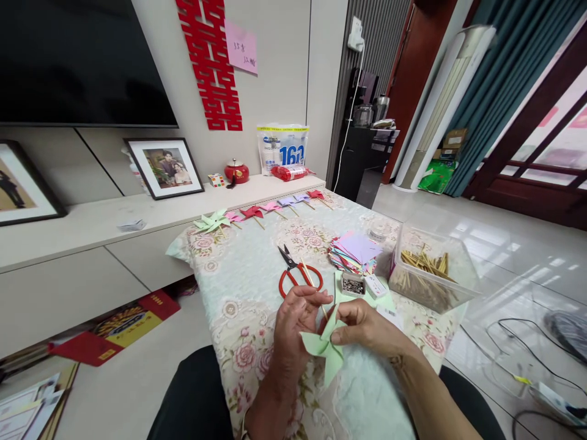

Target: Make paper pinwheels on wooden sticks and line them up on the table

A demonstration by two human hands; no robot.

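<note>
A light green paper pinwheel (325, 345) is between my two hands, low over the front of the table. My right hand (369, 329) pinches it near the centre with thumb and fingers. My left hand (291, 327) is cupped at its left side, its curled fingers around a thin wooden stick (307, 272) that runs up and away behind the paper. Part of the stick is hidden by the fingers. Just beyond lie red-handled scissors (290, 261), blades pointing away. A small box of metal pins (353, 285) sits right of them, beside a white box (375, 286).
A stack of coloured paper squares (358, 249) and a clear plastic bin (463, 293) of wooden sticks (424, 264) stand at the right. Several finished pinwheels, one green (214, 221), line the far edge. A roll of clear tape (378, 230) is near the bin.
</note>
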